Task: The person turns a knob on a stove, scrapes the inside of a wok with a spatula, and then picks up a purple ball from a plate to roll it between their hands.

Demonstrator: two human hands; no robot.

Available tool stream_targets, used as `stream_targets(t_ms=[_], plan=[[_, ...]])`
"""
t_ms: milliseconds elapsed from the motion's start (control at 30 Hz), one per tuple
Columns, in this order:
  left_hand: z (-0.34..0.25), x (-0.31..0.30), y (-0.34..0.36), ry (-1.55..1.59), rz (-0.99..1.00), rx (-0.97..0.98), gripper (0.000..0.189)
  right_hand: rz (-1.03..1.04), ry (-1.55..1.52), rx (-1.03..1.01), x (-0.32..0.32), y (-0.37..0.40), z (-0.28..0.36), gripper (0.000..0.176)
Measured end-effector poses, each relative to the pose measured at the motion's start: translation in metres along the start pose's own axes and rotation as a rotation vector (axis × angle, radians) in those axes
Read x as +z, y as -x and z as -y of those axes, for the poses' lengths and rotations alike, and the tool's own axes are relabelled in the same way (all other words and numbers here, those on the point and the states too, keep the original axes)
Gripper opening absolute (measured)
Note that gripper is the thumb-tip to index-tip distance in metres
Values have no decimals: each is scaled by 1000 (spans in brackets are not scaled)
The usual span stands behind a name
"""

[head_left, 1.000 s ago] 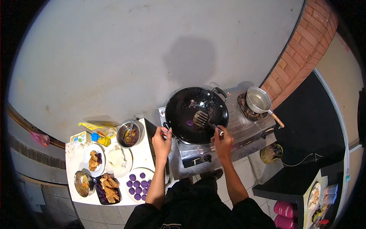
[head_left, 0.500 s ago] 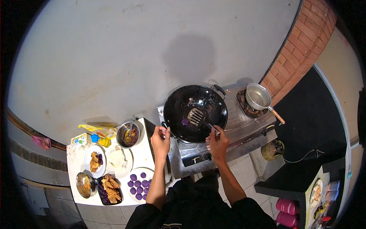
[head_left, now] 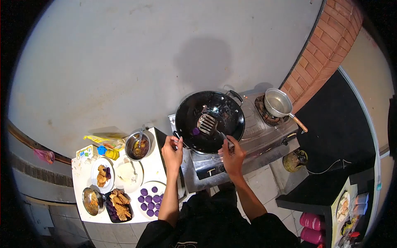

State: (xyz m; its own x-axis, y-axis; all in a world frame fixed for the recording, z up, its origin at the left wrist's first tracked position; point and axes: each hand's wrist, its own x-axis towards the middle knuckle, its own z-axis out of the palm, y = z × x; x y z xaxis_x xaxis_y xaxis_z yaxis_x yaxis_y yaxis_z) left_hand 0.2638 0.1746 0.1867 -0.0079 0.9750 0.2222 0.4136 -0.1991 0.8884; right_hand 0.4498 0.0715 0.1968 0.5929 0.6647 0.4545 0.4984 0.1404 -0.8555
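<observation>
A black wok (head_left: 219, 142) sits on the left burner of the metal stove (head_left: 264, 144). My left hand (head_left: 172, 149) is at the wok's left handle, fingers closed in a pinch; what they grip is too small to make out. In my right hand (head_left: 232, 155) is the handle of a slotted spatula (head_left: 206, 124), its head inside the wok. One purple ball (head_left: 196, 131) lies in the wok beside the spatula's head. Several more purple balls (head_left: 149, 199) rest on a white plate (head_left: 142, 210) to the left of my left forearm.
A saucepan (head_left: 278, 103) stands on the right burner. The white table (head_left: 156, 165) at left bears a metal bowl with a spoon (head_left: 138, 146), a blue-capped bottle (head_left: 108, 152), plates and a black tray of fried food (head_left: 120, 205). A gas cylinder (head_left: 295, 160) is below the stove.
The spatula's head has moved slightly left and up inside the wok, and the purple ball has shifted left. My right hand has moved a little left.
</observation>
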Motion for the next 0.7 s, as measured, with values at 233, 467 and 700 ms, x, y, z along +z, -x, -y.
stream_targets(t_ms=[233, 467, 700], plan=[[5, 3, -1, 24, -46, 59, 19, 32, 15, -61, -1, 12, 6, 24], [7, 2, -1, 43, -54, 74, 19, 21, 127, -85, -10, 14, 0, 23], [7, 2, 0, 21, -57, 67, 20, 5, 77, -54, -10, 5, 9, 22]])
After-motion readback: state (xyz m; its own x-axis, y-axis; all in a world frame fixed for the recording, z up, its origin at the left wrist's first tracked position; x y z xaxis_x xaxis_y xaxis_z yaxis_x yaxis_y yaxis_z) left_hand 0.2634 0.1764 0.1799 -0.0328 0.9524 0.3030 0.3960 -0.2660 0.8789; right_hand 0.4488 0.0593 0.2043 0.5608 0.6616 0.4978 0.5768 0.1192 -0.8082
